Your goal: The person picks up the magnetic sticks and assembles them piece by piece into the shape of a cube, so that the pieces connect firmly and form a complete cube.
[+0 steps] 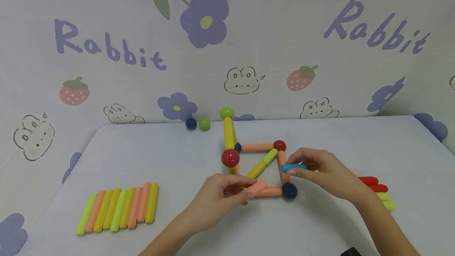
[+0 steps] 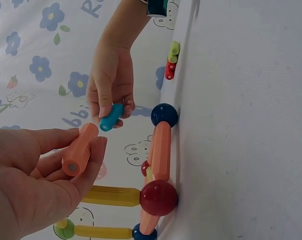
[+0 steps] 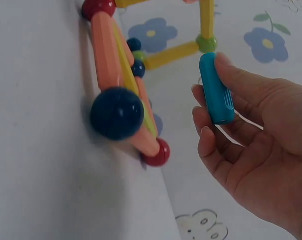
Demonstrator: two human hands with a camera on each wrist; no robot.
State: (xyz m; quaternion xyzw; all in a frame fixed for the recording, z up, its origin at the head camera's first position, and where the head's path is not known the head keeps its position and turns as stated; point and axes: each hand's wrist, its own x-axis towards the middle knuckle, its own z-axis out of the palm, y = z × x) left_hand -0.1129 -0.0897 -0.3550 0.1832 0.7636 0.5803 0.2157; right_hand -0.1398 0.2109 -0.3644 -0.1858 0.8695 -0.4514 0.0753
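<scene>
My left hand pinches a salmon magnetic stick between thumb and fingers; its near end shows a small metal disc. In my right hand, thumb and fingertips hold a short blue magnetic stick. Both sticks are raised, close to a frame of sticks and balls on the table. That frame has a base of salmon sticks, with a red ball and a dark blue ball at its right corners. A yellow and lime diagonal crosses it. Yellow sticks rise on its left to a green ball.
A row of lime, salmon and yellow sticks lies at the table's left. Red sticks and lime sticks lie at the right, partly behind my right forearm. A dark blue ball and a green ball sit at the back edge.
</scene>
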